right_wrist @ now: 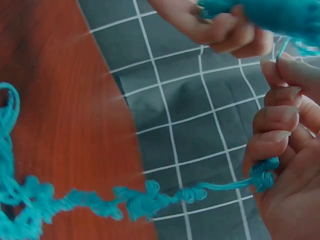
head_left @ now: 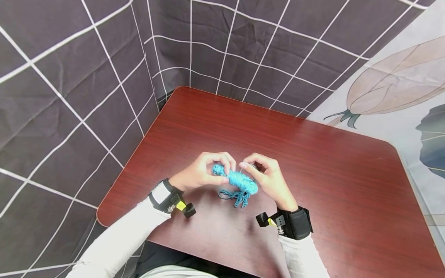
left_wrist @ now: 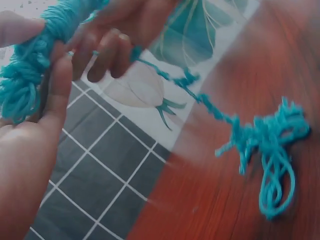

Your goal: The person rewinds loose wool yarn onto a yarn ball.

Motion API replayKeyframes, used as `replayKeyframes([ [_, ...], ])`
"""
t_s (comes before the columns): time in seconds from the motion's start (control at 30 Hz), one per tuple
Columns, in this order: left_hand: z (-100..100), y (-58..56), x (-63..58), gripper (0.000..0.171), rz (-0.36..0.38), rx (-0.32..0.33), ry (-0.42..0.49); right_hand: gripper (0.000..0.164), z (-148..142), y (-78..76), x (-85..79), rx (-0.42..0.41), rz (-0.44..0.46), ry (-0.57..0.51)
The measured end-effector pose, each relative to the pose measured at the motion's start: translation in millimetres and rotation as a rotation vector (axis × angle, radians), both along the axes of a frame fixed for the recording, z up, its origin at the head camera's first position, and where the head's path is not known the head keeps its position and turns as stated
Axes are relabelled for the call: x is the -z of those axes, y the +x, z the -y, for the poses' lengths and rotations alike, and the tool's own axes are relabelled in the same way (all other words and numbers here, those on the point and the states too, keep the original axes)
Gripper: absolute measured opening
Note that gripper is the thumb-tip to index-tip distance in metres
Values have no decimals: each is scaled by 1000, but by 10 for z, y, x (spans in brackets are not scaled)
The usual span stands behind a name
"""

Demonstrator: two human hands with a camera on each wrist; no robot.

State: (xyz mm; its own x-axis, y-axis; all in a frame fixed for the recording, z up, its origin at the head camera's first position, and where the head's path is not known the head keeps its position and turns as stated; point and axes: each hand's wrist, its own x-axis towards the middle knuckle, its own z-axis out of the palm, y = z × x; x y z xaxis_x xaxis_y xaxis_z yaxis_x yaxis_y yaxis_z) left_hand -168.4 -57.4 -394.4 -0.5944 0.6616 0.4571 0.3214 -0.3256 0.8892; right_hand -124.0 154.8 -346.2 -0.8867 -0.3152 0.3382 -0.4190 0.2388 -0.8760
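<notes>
The left hand (head_left: 205, 170) grasps a bundle of blue yarn (head_left: 240, 179) between its thumb, on the near side, and its curled fingers, on the far side. The bundle is held up off the red-brown table (head_left: 313, 173), between the two hands and toward the near edge. Its middle is wound tightly; a looped tuft sticks out at the left end, and the thicker right end points toward the near side.

The right hand (head_left: 269, 175) is just to the right of the bundle. Its thumb and forefinger pinch a thin strand (right_wrist: 282, 47) that leads to the bundle, and its other fingers are curled toward the palm. A knotted length of yarn (right_wrist: 142, 201) runs from those curled fingers to a loose tangle (left_wrist: 272, 135), which lies on the table with long loops spread out.

Each wrist wears a black strap with a small camera, the left strap (head_left: 167, 195) and the right strap (head_left: 297, 224), below white sleeves (head_left: 118, 239). Dark cloth with white grid lines (head_left: 208, 54) hangs along the left and far sides; pale cloth with a plant print (head_left: 389, 88) is at the right.
</notes>
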Motion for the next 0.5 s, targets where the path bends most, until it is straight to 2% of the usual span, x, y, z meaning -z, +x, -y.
replayKeyframes([
  [0.1, -4, 2, -12, 17, 54, -58, 71, 11, -4, -29, 154, -26, 9, -7],
  [0.2, -11, 13, -43, 14, 111, -186, 111, 14, -20, -45, 300, -38, 46, 6],
  [0.3, -17, 29, -86, 13, 128, -350, 101, 15, -18, -30, 346, -47, 63, 39],
  [0.37, -21, 59, -140, 13, 114, -451, 79, 15, -15, -18, 348, -61, 65, 47],
  [0.43, -25, 91, -195, 13, 57, -544, 37, 14, -10, -8, 333, -63, 48, 67],
  [0.5, -29, 137, -262, 14, -9, -609, -7, 13, -8, 3, 309, -55, 35, 84],
])
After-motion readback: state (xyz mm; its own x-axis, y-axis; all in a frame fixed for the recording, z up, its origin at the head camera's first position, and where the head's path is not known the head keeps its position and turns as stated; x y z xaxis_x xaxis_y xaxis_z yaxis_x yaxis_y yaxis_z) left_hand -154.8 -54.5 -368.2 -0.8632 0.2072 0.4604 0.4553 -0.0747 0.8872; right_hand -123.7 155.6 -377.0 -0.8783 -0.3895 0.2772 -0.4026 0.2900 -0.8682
